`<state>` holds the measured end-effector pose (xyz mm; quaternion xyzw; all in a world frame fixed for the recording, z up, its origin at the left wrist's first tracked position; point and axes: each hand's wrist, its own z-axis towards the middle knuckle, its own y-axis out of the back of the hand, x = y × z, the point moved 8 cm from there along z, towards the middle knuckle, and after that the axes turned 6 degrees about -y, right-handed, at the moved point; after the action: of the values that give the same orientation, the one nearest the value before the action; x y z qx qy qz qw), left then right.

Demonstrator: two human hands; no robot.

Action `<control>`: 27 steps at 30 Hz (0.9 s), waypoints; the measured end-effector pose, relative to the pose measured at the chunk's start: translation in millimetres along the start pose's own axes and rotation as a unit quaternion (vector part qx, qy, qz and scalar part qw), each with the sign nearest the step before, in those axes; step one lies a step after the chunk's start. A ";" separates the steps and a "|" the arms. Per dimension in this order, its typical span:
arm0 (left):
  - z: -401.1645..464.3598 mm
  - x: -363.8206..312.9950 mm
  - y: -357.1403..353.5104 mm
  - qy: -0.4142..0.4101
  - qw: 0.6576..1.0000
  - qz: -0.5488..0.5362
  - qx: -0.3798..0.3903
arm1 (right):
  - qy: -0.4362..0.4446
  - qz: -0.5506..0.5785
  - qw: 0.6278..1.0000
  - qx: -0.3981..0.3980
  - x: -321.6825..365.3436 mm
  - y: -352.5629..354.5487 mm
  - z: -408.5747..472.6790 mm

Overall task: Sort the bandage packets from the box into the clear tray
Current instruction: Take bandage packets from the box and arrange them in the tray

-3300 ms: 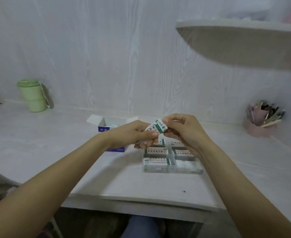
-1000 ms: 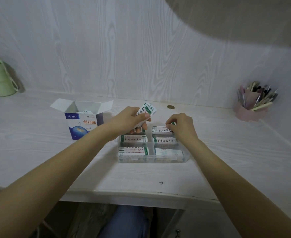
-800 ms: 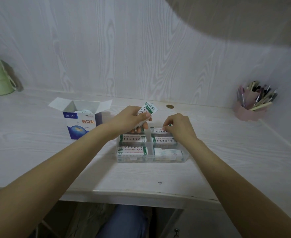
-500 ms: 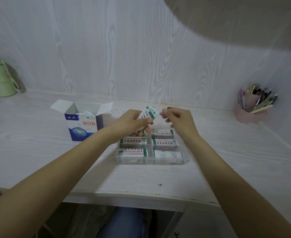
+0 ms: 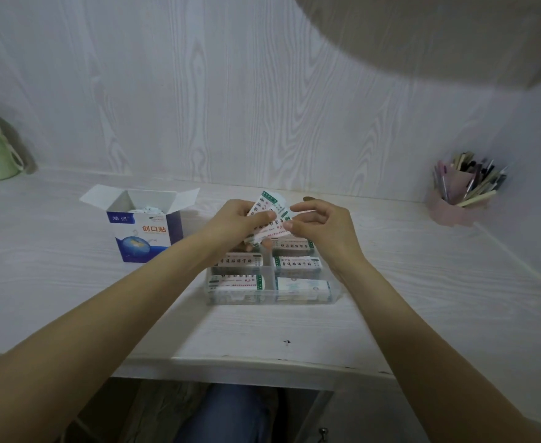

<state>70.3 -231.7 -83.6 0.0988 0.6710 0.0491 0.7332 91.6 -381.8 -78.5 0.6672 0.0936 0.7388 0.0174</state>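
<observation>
The white wooden surface carries everything, and the risks begin with its largest things. The blue bandage box stands open toward the rear left part of the surface, with white packets visible inside; the left forearm passes close beside it, so a careless swing back to the box could, I think, tip it and spill the rest.

The clear tray sits near the middle of the surface, a little back from the front edge. Its compartments already hold stacks of packets, and they look quite full. A new packet laid on top may slide over the divider into the wrong compartment, or over the low wall onto the surface.

Above the rear side of the tray, the left hand holds a small fan of bandage packets, its fingers curled around them with the thumb pressing on the front. The right hand is just beside it; its thumb and forefinger seem to pinch the edge of one packet, while the other fingers stay loosely bent. The packets are thin and smooth, so two may stick together and go out as one, or the remaining ones may slip from the left hand when one is pulled. I cannot tell how many packets the fan contains.
</observation>
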 end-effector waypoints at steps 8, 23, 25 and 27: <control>0.4 -3.6 7.5 0.011 1.000 -0.017 -0.023 | 0.001 0.005 1.000 0.013 3.7 -4.1 1.2; -3.2 -3.8 -3.1 0.048 0.997 -0.010 0.066 | 0.004 0.004 0.999 0.051 5.4 -5.4 -2.2; -3.8 -1.7 -6.7 0.056 0.995 -0.013 0.086 | 0.002 0.014 0.999 0.052 3.8 -6.0 -3.1; -3.1 -0.6 -7.8 0.053 0.994 -0.007 0.093 | -0.003 0.014 0.999 0.046 2.3 -6.6 -3.2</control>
<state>66.7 -239.2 -84.9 0.1596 0.7113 -0.0133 0.6844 87.5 -375.4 -77.6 0.6706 0.1180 0.7320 -0.0236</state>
